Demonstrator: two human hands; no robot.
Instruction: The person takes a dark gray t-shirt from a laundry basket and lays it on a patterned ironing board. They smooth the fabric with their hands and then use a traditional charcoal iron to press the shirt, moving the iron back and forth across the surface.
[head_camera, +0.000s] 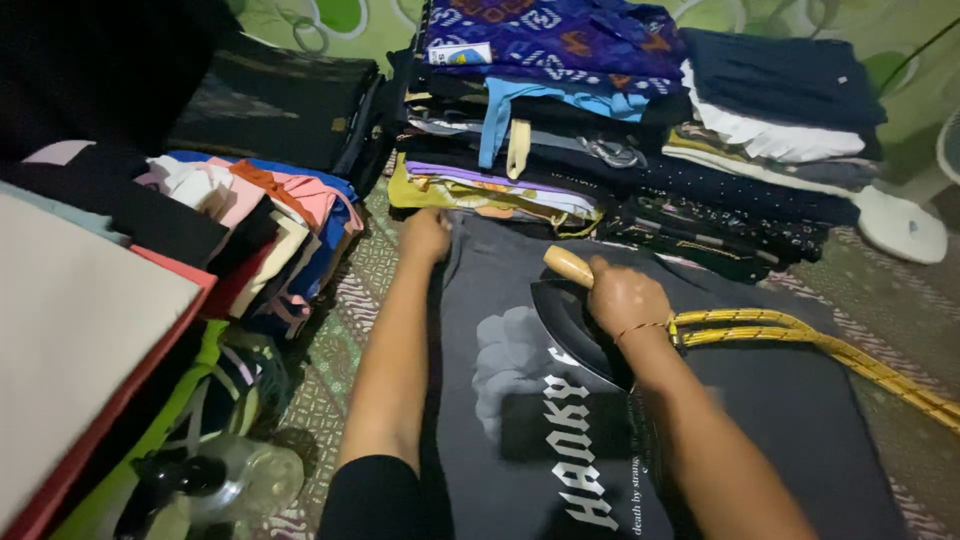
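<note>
Patterned floor mat (350, 300), folded clothes stacked beyond your hands. Right hand (625, 298) closed on the iron (575, 325) handle: heavy, rigid. Left hand (425, 237) presses flat the soft dark shirt (780, 420) under both.

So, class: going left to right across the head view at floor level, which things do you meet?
Spray bottle → left hand → dark printed T-shirt → iron under the right hand → yellow cord → white fan base.
</note>
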